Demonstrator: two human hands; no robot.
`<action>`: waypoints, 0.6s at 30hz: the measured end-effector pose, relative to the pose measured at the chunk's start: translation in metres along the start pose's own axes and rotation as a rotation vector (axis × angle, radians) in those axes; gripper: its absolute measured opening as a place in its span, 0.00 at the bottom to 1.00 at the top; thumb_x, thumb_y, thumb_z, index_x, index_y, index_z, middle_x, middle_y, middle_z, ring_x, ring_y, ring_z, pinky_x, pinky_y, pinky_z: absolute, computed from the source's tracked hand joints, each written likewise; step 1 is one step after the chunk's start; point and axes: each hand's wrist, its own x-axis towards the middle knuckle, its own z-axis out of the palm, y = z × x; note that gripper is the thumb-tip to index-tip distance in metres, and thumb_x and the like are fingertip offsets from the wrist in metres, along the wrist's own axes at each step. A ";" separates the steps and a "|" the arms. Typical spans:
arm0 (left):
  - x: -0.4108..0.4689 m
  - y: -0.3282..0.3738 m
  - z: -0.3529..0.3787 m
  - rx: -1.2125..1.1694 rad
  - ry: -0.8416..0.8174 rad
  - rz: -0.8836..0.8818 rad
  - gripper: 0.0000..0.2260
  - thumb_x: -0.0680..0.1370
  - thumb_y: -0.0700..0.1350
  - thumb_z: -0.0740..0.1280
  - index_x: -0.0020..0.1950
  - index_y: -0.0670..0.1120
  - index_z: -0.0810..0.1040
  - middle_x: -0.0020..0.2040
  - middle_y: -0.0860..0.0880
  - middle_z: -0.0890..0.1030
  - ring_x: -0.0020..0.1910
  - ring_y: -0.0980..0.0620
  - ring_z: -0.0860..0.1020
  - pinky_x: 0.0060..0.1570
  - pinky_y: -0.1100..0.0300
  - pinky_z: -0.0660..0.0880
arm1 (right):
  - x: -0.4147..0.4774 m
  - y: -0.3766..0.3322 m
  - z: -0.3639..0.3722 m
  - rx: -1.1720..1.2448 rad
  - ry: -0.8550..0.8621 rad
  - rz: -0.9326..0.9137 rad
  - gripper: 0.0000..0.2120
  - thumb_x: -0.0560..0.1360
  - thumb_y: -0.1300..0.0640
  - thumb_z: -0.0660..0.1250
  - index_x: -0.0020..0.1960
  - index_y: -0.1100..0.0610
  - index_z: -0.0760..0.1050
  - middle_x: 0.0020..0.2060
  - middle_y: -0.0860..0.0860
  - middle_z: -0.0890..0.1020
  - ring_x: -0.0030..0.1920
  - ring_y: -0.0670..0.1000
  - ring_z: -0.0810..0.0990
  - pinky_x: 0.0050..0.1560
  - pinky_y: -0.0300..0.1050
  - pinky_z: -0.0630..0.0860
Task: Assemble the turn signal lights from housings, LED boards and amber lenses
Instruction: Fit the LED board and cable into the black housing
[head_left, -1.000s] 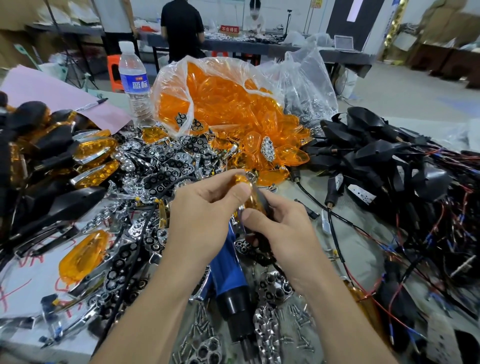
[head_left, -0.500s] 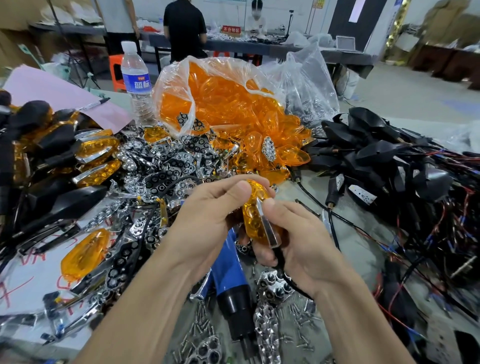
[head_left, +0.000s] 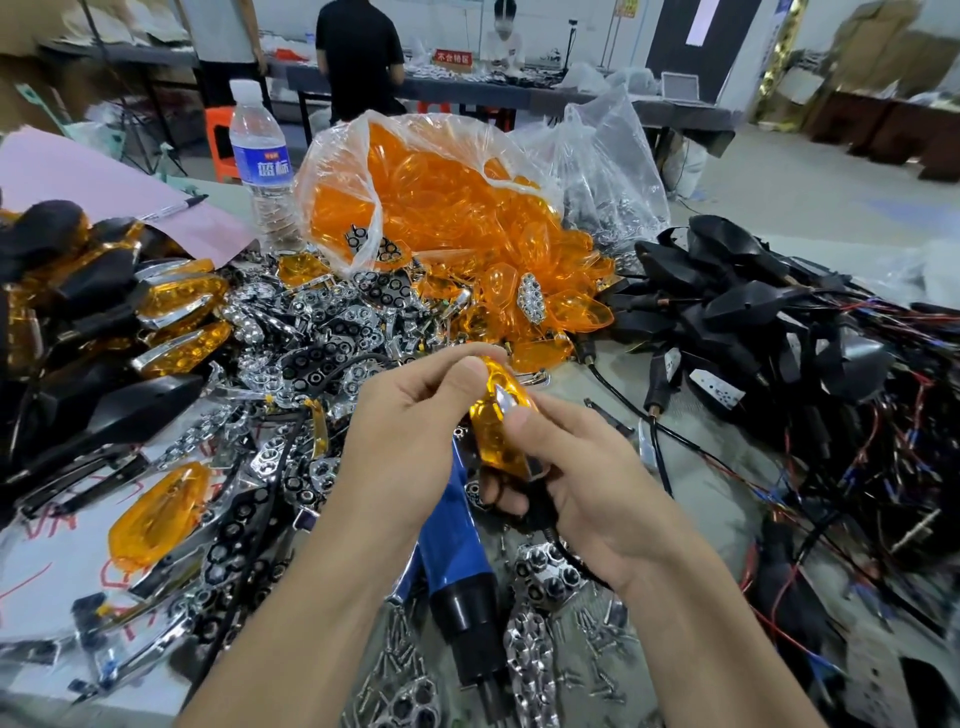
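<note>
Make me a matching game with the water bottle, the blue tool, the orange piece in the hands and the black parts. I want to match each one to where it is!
Things
1. water bottle
2. blue tool
3. amber lens
4. black housings

Places
A. lying flat among loose screws
B. standing upright beside the plastic bag
C. heaped over on the right side
D. pinched between the left hand and the right hand

Pairs: 1-B, 2-A, 3-D, 4-C
</note>
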 end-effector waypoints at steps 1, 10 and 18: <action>-0.001 0.000 0.001 -0.010 -0.022 -0.004 0.07 0.80 0.46 0.71 0.55 0.52 0.88 0.48 0.43 0.86 0.32 0.43 0.82 0.30 0.50 0.81 | 0.000 0.000 0.000 0.032 0.021 -0.003 0.18 0.74 0.51 0.72 0.57 0.64 0.79 0.39 0.56 0.82 0.35 0.53 0.79 0.32 0.41 0.74; -0.002 -0.007 0.011 0.273 -0.189 0.129 0.26 0.67 0.53 0.78 0.61 0.73 0.76 0.56 0.58 0.86 0.55 0.59 0.83 0.58 0.62 0.77 | -0.001 -0.004 0.002 0.340 0.116 0.036 0.26 0.77 0.52 0.64 0.65 0.73 0.75 0.54 0.67 0.81 0.54 0.64 0.80 0.57 0.59 0.78; -0.007 -0.004 0.016 0.400 -0.122 0.150 0.24 0.69 0.50 0.78 0.53 0.77 0.75 0.50 0.64 0.86 0.49 0.61 0.84 0.52 0.60 0.80 | 0.001 -0.001 0.003 0.404 0.130 0.086 0.25 0.78 0.52 0.64 0.67 0.70 0.76 0.56 0.66 0.81 0.56 0.64 0.76 0.61 0.63 0.72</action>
